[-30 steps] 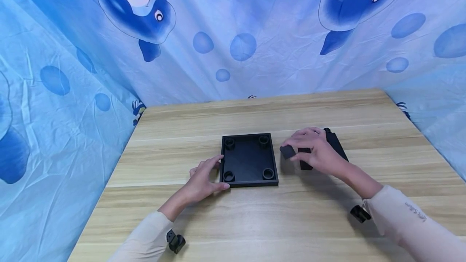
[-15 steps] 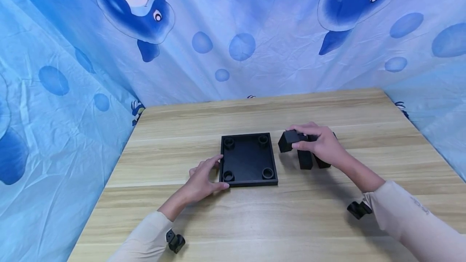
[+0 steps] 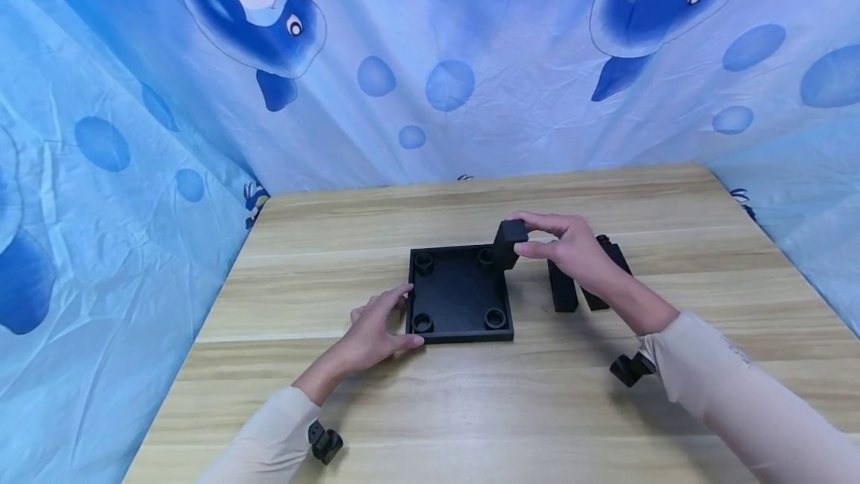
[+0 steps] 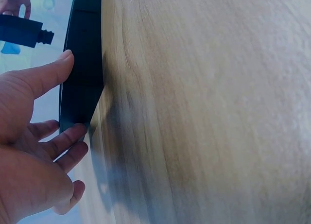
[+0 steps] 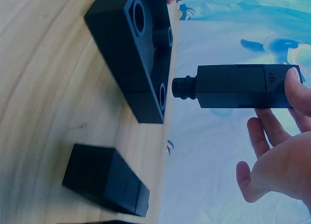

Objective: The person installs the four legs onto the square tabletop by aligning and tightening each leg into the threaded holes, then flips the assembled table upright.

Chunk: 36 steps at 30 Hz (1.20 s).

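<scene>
A shallow black square tray [image 3: 460, 291] with round sockets at its corners lies on the wooden table. My left hand [image 3: 372, 338] rests at its near-left corner, the thumb on the front edge and fingertips against the left side; the left wrist view shows the fingers [image 4: 68, 139] fairly extended along the edge. Between thumb and fingers, my right hand [image 3: 581, 252] pinches a square black leg [image 3: 508, 245] above the tray's far-right corner. Its ribbed, screw-like end [image 5: 184, 87] points toward the tray, apart from the socket [image 5: 162, 96] in the right wrist view.
Two more black legs [image 3: 563, 287] lie on the table to the right of the tray, partly under my right forearm. A blue cloth backdrop [image 3: 430, 58] with dolphins borders the table's far edge and sides.
My right hand has moved left from beside the other legs to the tray's far-right corner, turning the leg more upright. The left hand has stayed at the tray.
</scene>
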### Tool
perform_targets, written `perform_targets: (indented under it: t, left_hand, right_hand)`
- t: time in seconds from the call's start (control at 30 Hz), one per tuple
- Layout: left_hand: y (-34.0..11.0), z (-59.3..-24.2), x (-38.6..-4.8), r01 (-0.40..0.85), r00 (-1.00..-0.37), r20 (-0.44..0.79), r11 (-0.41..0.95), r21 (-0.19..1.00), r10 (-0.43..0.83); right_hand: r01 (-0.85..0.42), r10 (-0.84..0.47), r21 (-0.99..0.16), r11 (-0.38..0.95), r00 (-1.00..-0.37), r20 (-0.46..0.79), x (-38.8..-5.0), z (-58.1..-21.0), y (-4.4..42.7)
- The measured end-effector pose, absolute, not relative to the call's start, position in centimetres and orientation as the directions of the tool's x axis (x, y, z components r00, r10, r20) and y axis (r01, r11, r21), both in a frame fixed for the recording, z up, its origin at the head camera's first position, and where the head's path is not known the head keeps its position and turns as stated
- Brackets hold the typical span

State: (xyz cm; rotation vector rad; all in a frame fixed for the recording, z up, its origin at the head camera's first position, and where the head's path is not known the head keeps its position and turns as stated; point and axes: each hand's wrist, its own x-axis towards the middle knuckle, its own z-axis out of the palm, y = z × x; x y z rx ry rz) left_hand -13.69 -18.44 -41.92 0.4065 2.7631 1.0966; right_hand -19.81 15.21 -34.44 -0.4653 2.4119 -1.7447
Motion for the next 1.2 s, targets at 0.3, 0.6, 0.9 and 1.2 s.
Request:
perform_targets:
  t: [0.3, 0.6, 0.9, 1.2]
  left_hand:
    - [-18.6, -41.6, -13.8, 0.203, -0.953, -0.025, 0.698, 0.687, 0.302]
    - [-18.5, -41.7, -13.9, 0.212, -0.953, -0.013, 0.696, 0.686, 0.303]
    - [-18.4, -41.7, -13.9, 0.203, -0.955, -0.019, 0.697, 0.688, 0.296]
    - [-18.4, -41.7, -13.7, 0.197, -0.955, -0.024, 0.697, 0.689, 0.294]
  right_hand:
    - [-0.158, -0.38, -0.964, 0.212, -0.922, 0.067, -21.3, -34.2, 11.9]
    - [-0.135, -0.402, -0.981, 0.14, -0.913, 0.069, -23.0, -34.2, 6.9]
    - [-0.129, -0.395, -0.986, 0.104, -0.915, 0.078, -24.3, -34.9, 4.0]
    - [-0.134, -0.405, -0.987, 0.09, -0.91, 0.086, -24.6, -35.8, 2.4]
